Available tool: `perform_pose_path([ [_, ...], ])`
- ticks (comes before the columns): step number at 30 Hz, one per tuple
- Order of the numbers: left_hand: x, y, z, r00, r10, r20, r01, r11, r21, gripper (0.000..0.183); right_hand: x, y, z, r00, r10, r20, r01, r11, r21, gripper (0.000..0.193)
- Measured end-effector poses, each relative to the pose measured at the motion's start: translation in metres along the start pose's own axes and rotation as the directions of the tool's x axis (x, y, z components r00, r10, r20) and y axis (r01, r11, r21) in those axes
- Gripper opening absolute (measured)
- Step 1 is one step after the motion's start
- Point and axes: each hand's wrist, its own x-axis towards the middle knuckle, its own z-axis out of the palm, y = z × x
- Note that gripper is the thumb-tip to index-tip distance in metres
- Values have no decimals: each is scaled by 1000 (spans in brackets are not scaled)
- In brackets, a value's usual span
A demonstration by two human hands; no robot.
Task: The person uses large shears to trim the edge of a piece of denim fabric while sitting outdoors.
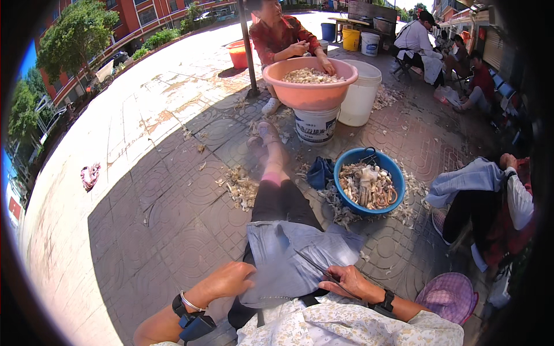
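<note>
Above the grey-blue cloth (277,248) on my lap, my left hand (231,281) is curled closed; whatever its fingers may hold is hidden. My right hand (352,281) grips a long, thin dark tool (311,260) that looks like scissors, pointing up and left over the cloth. Ahead to the right, a blue basin (400,179) on the ground holds what look like garlic bulbs (369,181) with dry stems. A dark wire-like loop (368,154) stands at its far rim. Neither hand touches the basin.
Dry peelings (239,185) litter the paving. A co-worker (283,34) reaches into a pink basin (277,86) on a white bucket (316,127), beside another white bucket (362,95). Someone sits close on the right (490,196), near a pink checked hat (449,295). A pole (247,46) stands ahead.
</note>
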Motion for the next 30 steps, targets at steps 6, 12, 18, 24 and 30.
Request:
perform_pose_path([
  [6, -5, -48, 35, 864, -236, 444, 425, 814, -395, 32, -9, 7, 3, 994, -104, 41, 111, 962, -251, 44],
  [12, -13, -42, 48, 824, -16, 567, 531, 373, -761, 25, -4, 2, 4, 996, -85, 21, 87, 932, -352, 47],
  [18, -7, -18, 41, 880, 49, 472, 437, 308, -845, 26, -4, 9, 6, 988, -154, 14, 146, 903, -403, 33],
  [24, 1, 8, 44, 843, 71, 534, 484, 336, -808, 18, -2, 11, 7, 977, -158, -144, 89, 913, -397, 24],
  [30, 11, 45, 30, 869, 58, 492, 446, 339, -828, 18, 8, 7, -15, 893, -207, -400, 78, 946, -315, 24],
])
